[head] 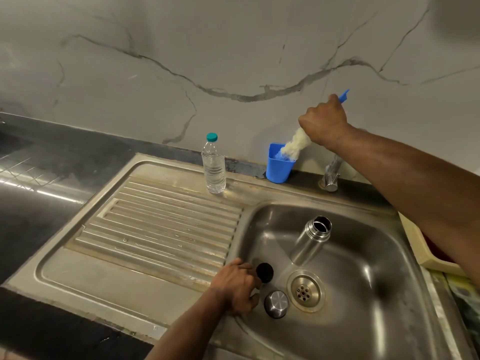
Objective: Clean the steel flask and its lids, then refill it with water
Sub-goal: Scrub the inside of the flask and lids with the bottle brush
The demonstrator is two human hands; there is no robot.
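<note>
**Inspector:** Two hands in view, both occupied. Working left to right: a clear water bottle (214,165) with a teal cap stands upright on the back rim of the sink (161,162), by the ribbed draining board. Well in front of it, the left hand (235,288) rests at the near-left edge of the basin, fingers curled; it appears to pinch the black inner lid (265,272), though the contact itself is partly hidden.

**Assessor:** And the outer lid?

**Inspector:** The steel cap (276,304) sits on the basin floor just beside that hand, apart from it, with the drain (306,291) to its right. The steel flask (311,241) lies tilted in the basin beyond the drain, uncapped, its long axis running from base, near the drain, up and away to the open mouth, which faces the back wall.

**Assessor:** The right hand?

**Inspector:** Raised above the back rim, the right hand (324,123) is closed in a fist round a blue-handled bottle brush (296,145), bristles dipping into a blue cup (279,163) beside the tap (331,175).

**Assessor:** Judgement?

**Inspector:** The flask mouth lies below and nearer the camera than the brush, so the brush hand must descend towards the wearer; the left hand is the nearer one to steady the body
</note>
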